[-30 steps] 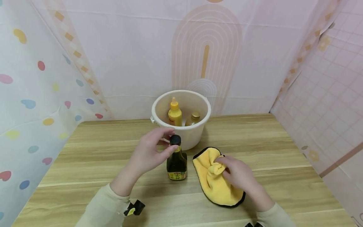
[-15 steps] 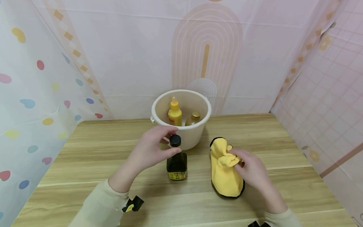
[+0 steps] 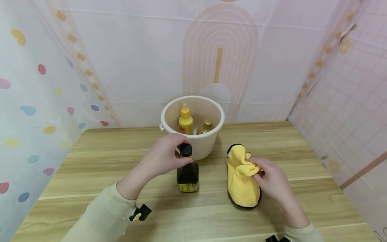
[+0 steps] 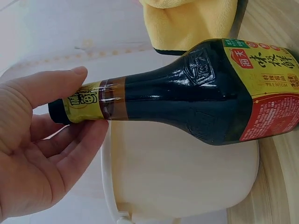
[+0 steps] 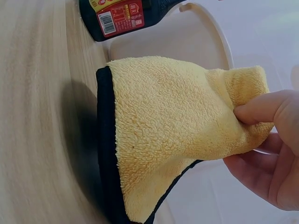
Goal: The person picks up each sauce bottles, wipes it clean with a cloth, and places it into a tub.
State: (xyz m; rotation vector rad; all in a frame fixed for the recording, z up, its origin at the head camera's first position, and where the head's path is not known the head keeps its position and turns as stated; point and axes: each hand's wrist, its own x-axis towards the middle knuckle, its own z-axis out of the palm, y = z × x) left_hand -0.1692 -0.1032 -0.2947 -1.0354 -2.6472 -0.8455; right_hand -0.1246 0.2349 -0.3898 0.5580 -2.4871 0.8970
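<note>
My left hand (image 3: 164,154) holds a dark soy sauce bottle (image 3: 187,173) by its neck, just under the black cap. The bottle stands upright on the table in front of the bucket. In the left wrist view, the thumb and fingers lie on either side of the yellow neck band, and the red and yellow label (image 4: 268,88) shows. To the right, my right hand (image 3: 272,178) pinches a bunched fold of a yellow cloth (image 3: 242,188) with black edging. The cloth (image 5: 159,112) hangs from the fingers close over the table, with a dark shadow beside its lower edge.
A white bucket (image 3: 201,148) stands behind the soy sauce bottle. Inside are a yellow squeeze bottle (image 3: 186,124) and a bottle with a gold cap (image 3: 207,123). The wooden table (image 3: 121,144) ends at patterned curtains (image 3: 136,67) at the back and sides.
My right hand has moved right and slightly away from me, gathering the cloth up into a narrower shape. My left hand and the soy sauce bottle have stayed nearly in place.
</note>
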